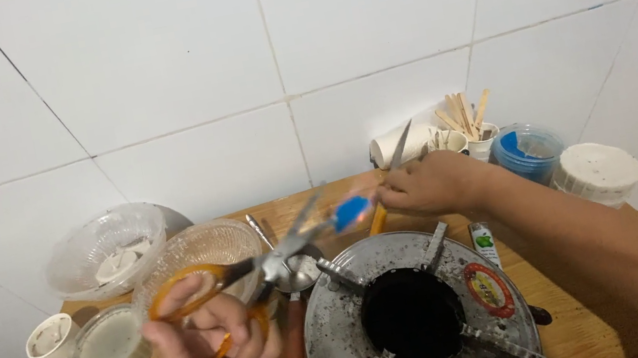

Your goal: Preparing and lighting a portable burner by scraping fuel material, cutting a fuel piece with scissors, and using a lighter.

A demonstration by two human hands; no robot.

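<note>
My left hand (210,355) is low on the left, with its fingers through the orange handles of a pair of scissors (265,267). The metal blades are parted and point up and right. They reach a small blue object (351,213), blurred by motion, which my right hand (429,184) pinches at its fingertips over the wooden table (552,312). A thin grey blade (400,144) rises just behind my right hand; whether that hand holds it I cannot tell. An orange piece (378,218) shows under the same hand.
A round metal gas stove (349,348) with a black burner hole sits in front. On the left are clear plastic bowls (108,247), lidded tubs (108,343) and small white cups (50,338). At the back right stand a cup of wooden sticks (468,119), a blue tub (531,150) and a white container (598,172). The wall is white tile.
</note>
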